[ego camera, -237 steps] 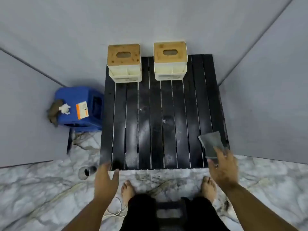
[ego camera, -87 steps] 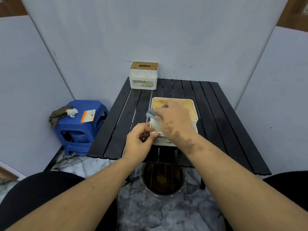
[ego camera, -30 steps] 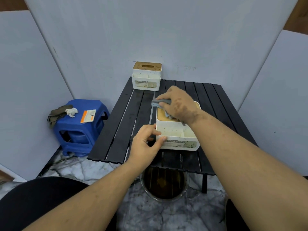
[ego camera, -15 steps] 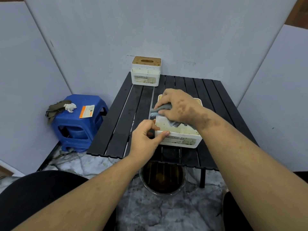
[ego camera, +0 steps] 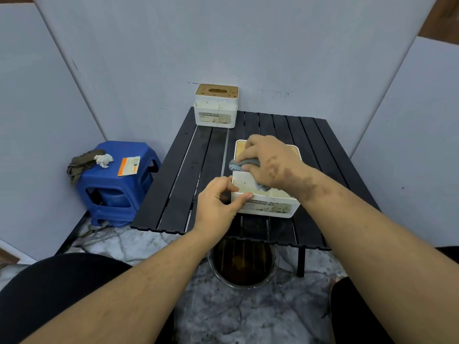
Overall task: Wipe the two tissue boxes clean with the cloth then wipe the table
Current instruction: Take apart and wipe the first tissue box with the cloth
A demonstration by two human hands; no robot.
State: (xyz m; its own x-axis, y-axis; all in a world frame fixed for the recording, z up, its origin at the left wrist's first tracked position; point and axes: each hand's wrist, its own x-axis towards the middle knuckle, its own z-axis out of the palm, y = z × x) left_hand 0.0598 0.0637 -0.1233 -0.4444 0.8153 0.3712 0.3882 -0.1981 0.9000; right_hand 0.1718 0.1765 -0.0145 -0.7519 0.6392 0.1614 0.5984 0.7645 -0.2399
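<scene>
On the near box [ego camera: 265, 207], left hand [ego camera: 218, 204] pinches its corner, right hand [ego camera: 270, 162] grips cloth [ego camera: 238, 165].

We're looking down into a makeshift recording booth rather than a lived-in room: plain grey partition panels [ego camera: 248, 40] box the spot in on three sides, with brown wood peeking past their top corners. On the marble-patterned floor [ego camera: 248, 316] stands a low black slatted folding table [ego camera: 188, 170], a blue plastic stool [ego camera: 116, 184] beside it with a rag [ego camera: 82, 162] on top, and a glass bowl [ego camera: 242, 266] of brownish liquid sits under the table's near edge.
</scene>
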